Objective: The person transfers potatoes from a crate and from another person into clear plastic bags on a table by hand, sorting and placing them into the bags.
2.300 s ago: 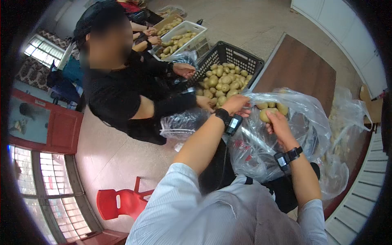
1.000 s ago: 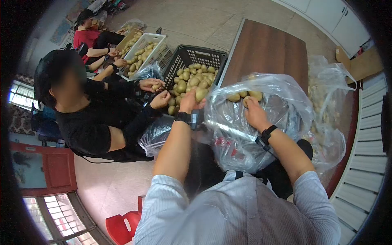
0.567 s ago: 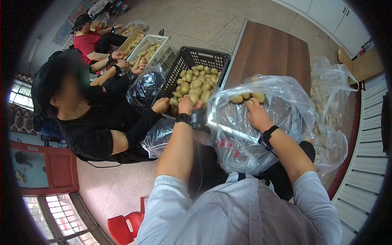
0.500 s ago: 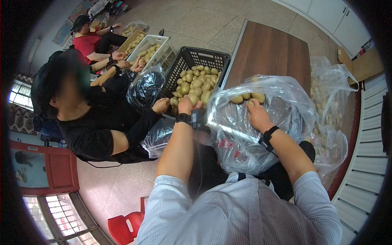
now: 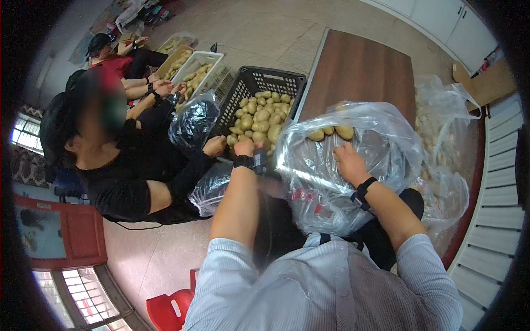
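Observation:
My left hand (image 5: 246, 148) is closed at the near end of a black plastic crate (image 5: 271, 73) of potatoes (image 5: 263, 116). Its fingers face away from me, so whatever they hold is hidden. My right hand (image 5: 350, 164) is inside the mouth of a clear plastic bag (image 5: 302, 160), fingers apart and slightly bent, with no potato visible in them. Just beyond its fingertips, a few potatoes (image 5: 344, 132) lie in the bag. The bag spreads over the near end of a brown wood-grain board (image 5: 361, 71) and hangs towards my lap.
At my left, a co-worker in black holds a hand (image 5: 214, 146) by the crate, close to mine. Farther back, other people sit by a white crate (image 5: 220, 69) of potatoes. Filled clear bags (image 5: 441, 121) stand at right. A red stool (image 5: 165, 309) is at lower left.
My right hand has drawn back towards me from the potatoes in the bag. My left hand stays by the crate's near end. The view has shifted slightly.

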{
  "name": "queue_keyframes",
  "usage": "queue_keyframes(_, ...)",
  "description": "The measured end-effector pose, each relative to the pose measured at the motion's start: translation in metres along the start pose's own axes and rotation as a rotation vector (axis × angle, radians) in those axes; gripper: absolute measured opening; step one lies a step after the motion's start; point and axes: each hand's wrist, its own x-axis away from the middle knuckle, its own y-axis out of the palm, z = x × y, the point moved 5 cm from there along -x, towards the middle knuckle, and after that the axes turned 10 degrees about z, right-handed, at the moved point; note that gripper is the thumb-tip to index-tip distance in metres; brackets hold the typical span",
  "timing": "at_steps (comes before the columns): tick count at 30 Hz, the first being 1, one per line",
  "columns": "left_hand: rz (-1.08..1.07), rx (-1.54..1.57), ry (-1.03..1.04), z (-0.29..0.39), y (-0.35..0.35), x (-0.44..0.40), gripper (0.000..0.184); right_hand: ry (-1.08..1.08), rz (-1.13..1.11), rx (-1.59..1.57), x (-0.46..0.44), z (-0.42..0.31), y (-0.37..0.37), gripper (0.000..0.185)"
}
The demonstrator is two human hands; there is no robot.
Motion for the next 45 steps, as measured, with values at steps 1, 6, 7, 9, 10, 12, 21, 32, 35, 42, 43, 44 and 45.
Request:
queue_keyframes(1, 0.065, 0.014, -0.01, -0.017, 0.038, -0.004, 0.05, -0.037, 0.036, -0.015, 0.002, 0.0, -0.001, 0.033)
queue_keyframes(6, -0.38, 0.081, -0.012, 0.073, -0.113, 0.01, 0.02, -0.024, 0.002, 0.07, 0.01, 0.005, 0.014, 0.036)
queue_keyframes(7, -0.448, 0.108, -0.013, 0.098, -0.155, 0.013, 0.016, -0.015, -0.026, 0.086, 0.011, 0.005, 0.016, 0.04)
queue_keyframes(9, -0.318, 0.131, 0.086, 0.099, -0.146, 0.016, 0.013, 0.004, -0.063, 0.085, 0.013, 0.003, 0.016, 0.039)
queue_keyframes(10, -0.187, 0.15, 0.182, 0.098, -0.138, 0.015, 0.011, 0.021, -0.101, 0.08, 0.014, 0.003, 0.017, 0.039)
queue_keyframes(12, -0.175, 0.787, -0.056, 0.064, -0.05, 0.009, 0.01, -0.006, -0.069, 0.078, 0.016, 0.001, 0.014, 0.037)
queue_keyframes(21, -0.469, 1.479, -0.374, 0.098, -0.065, 0.015, 0.01, 0.069, 0.024, -0.201, 0.018, 0.005, 0.012, 0.044)
queue_keyframes(32, -0.826, 1.425, -0.711, 0.167, -0.138, 0.045, 0.031, 0.498, -0.194, -0.954, -0.01, -0.015, 0.03, 0.041)
queue_keyframes(35, -0.893, 1.294, -0.626, 0.177, -0.149, 0.052, 0.038, 0.561, -0.311, -1.045, -0.019, -0.042, 0.017, 0.035)
queue_keyframes(42, -1.101, 1.314, -0.576, 0.196, -0.152, 0.061, 0.044, 0.287, -0.316, -1.03, -0.035, -0.077, 0.0, 0.028)
queue_keyframes(43, -1.11, 1.315, -0.571, 0.198, -0.155, 0.061, 0.044, 0.217, -0.261, -1.006, -0.037, -0.079, -0.002, 0.032)
queue_keyframes(44, -1.18, 1.328, -0.52, 0.202, -0.16, 0.062, 0.043, 0.226, -0.256, -1.002, -0.037, -0.08, 0.0, 0.032)
queue_keyframes(45, -1.249, 1.34, -0.467, 0.205, -0.161, 0.064, 0.043, 0.244, -0.256, -0.989, -0.037, -0.079, 0.002, 0.032)
